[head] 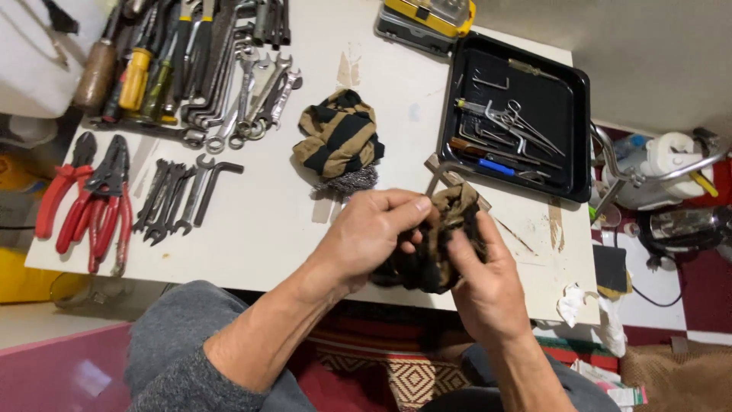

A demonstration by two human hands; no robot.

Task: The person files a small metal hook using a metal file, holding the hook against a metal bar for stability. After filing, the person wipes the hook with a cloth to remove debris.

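Nearest, the left hand (374, 233) and right hand (480, 271) both clench a dark striped rag (438, 244) around a bent metal rod (442, 174) over the white table (259, 229) edge, seemingly mid-wipe, with a second rag (339, 137), black tray (579, 137), red pliers (91, 198) and spanners (171, 194) lying apart.
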